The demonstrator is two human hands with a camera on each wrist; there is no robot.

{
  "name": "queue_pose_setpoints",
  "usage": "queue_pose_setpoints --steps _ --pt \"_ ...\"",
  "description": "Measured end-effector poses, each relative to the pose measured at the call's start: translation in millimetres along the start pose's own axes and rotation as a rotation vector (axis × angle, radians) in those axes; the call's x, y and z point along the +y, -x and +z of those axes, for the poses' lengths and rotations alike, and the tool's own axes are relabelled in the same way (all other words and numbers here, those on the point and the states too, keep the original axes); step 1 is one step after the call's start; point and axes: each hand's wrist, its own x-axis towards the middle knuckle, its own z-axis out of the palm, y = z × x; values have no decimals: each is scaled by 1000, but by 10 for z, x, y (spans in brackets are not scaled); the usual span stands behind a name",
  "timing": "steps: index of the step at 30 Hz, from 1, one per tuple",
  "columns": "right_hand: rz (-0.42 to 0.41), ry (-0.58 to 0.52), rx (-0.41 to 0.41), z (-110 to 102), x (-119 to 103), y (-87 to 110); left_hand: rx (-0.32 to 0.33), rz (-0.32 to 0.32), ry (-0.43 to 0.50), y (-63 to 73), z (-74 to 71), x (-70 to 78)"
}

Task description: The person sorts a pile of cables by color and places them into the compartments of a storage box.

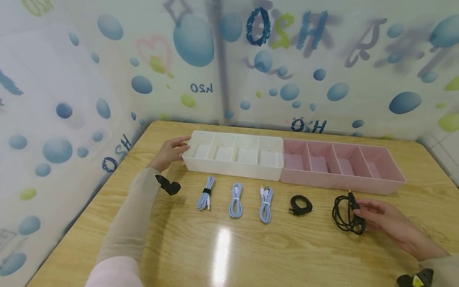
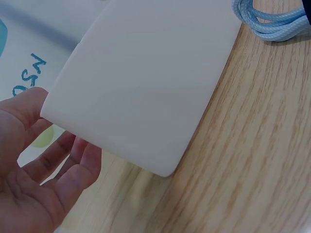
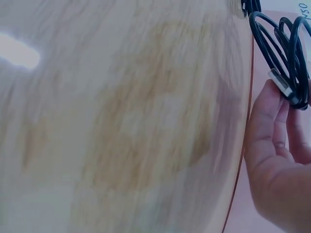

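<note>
At the left end of a white divided box [image 1: 234, 166], my left hand [image 1: 170, 152] touches the end wall with loosely bent fingers. The left wrist view shows the thumb [image 2: 34, 99] at the box's upper edge and the fingertips against its end. My right hand [image 1: 385, 223] pinches a coiled black cable [image 1: 348, 215] in front of a pink divided box [image 1: 340, 179]. In the right wrist view a metal plug [image 3: 281, 83] of that cable shows beside the fingertips. Both boxes stand end to end, each split into several compartments.
In front of the boxes lie three pale blue bundled cables, the left one [image 1: 206, 195], the middle one [image 1: 235, 200] and the right one [image 1: 266, 205]. A smaller black coiled cable [image 1: 300, 205] lies to their right. A patterned wall [image 1: 233, 103] stands behind the wooden table [image 1: 272, 255].
</note>
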Motion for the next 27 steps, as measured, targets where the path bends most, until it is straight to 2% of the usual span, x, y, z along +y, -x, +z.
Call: queue_pose_setpoints --steps 5,13,21,27 --pt "-71 -60 -10 13 -37 -23 -1 -4 -3 -2 -19 -21" --pt "-180 -39 -15 33 -191 -38 -10 2 8 -23 -9 -29" --pt "-226 -35 -8 58 -398 -68 -2 16 2 -39 -8 -52" --pt "-188 10 12 26 -550 -121 5 11 8 -26 -4 -52"
